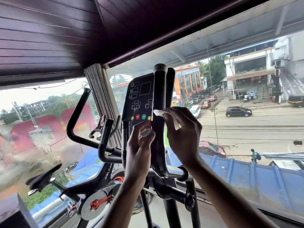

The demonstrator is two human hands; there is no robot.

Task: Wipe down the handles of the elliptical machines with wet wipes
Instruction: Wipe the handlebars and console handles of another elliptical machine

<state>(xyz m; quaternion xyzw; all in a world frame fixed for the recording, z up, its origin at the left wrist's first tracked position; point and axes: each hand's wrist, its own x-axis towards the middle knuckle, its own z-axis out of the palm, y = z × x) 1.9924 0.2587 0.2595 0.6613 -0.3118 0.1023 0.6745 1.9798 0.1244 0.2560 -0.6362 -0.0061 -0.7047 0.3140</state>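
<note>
One black foam-padded upright handle [158, 89] stands at frame centre, and a small wadded white wet wipe [158, 112] is pressed to its middle, pinched by the right hand [182, 134]. The left hand [139, 142] curls at the handle's left side, touching it; real grip or not, I cannot tell. Danger: that thin pinch slips, or moisture reaches the black console panel [139, 99] just left.
</note>
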